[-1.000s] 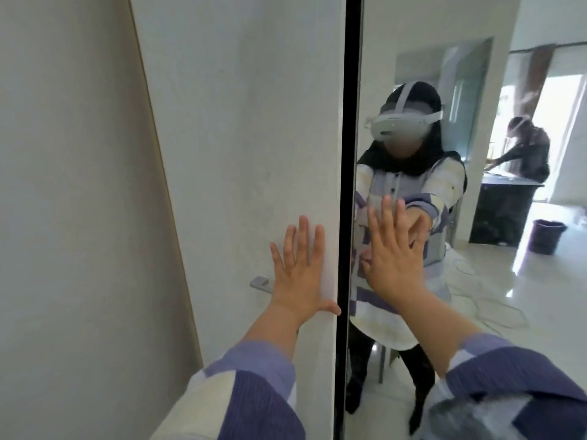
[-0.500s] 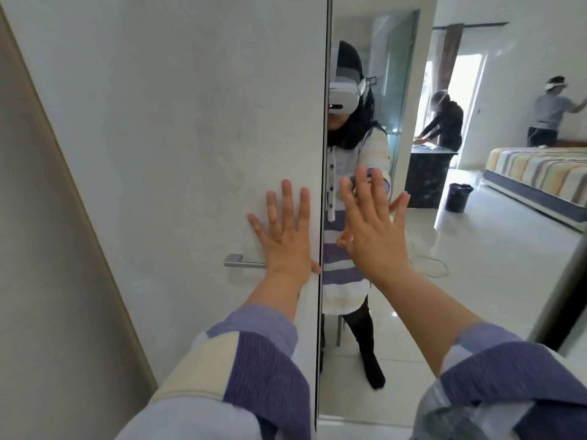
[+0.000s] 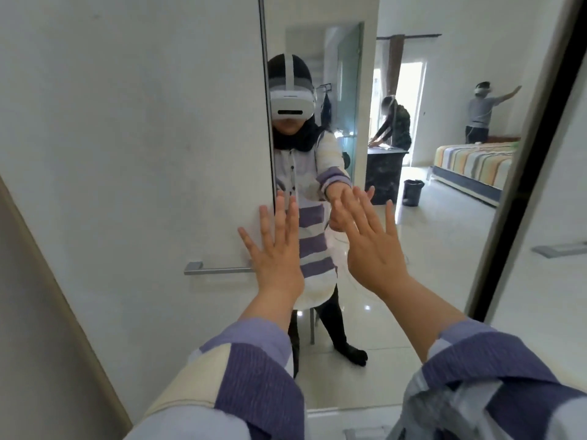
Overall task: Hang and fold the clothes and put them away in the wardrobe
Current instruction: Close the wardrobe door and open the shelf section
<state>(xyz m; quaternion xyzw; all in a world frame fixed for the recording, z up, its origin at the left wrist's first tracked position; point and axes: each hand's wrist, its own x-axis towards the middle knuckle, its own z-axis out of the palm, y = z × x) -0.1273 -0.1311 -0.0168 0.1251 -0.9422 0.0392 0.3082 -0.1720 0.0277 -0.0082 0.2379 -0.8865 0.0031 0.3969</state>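
Note:
Two wardrobe doors fill the view: a white door (image 3: 143,154) on the left with a metal bar handle (image 3: 216,268), and a mirrored door (image 3: 422,249) on the right. My left hand (image 3: 274,249) lies flat with straight, spread fingers at the white door's right edge, just beside the handle. My right hand (image 3: 371,246) is held flat, fingers straight, against or just in front of the mirror. Both hands hold nothing. No clothes are in view apart from my striped sleeves.
The mirror reflects me in a headset, two other people, a dark counter (image 3: 384,173), a black bin (image 3: 413,192) and a striped bed (image 3: 473,166) on a glossy white floor. A beige wall (image 3: 38,328) stands at the left, another white door panel (image 3: 546,249) at the right.
The view has swung right and the mirrored door now shows far more of the room. Both hands stay flat on the doors, the right hand sitting further right of the seam.

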